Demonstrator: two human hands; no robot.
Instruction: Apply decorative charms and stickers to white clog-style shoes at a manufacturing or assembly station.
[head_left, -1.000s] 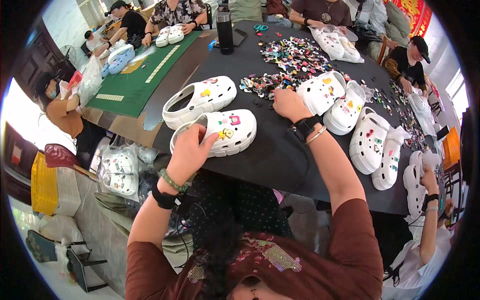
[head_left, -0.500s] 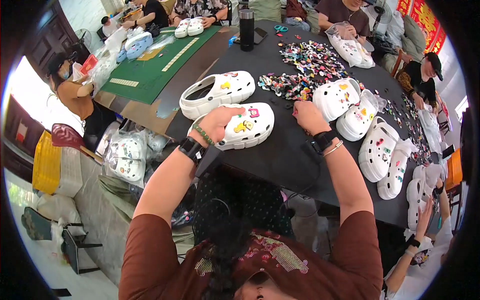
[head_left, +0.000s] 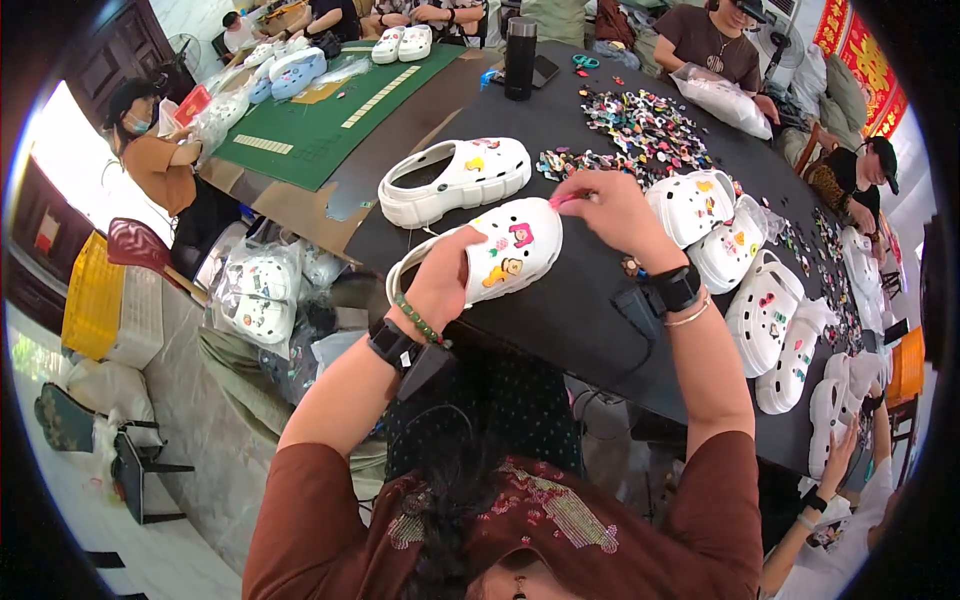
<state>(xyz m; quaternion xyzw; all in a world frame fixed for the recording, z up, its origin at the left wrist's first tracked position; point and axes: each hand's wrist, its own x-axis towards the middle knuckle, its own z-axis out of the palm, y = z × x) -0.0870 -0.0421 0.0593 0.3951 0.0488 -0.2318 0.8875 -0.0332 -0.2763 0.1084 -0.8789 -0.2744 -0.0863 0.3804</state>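
My left hand (head_left: 442,283) grips a white clog (head_left: 528,262) by its side and heel, tilting it above the black table. Several charms, pink, yellow and brown, sit in the holes of its upper. At the clog's toe my right hand (head_left: 615,208) pinches a small pink charm (head_left: 568,202) between thumb and fingertips; it meets the toe's edge. Whether its stem is in a hole I cannot tell. Just beyond lies a second white clog (head_left: 500,165), with a yellow charm on its upper.
Loose colourful charms (head_left: 645,130) are heaped beyond my right hand. Decorated white clogs (head_left: 765,310) line the table's right side. A black tumbler (head_left: 519,60) and teal scissors (head_left: 586,61) stand farther back. A green mat (head_left: 330,150) lies at left. Other people work around the tables.
My right hand has moved left and up to the clog's toe, bringing the pink charm there. My left hand has lifted and tilted the clog, turning its toe upward.
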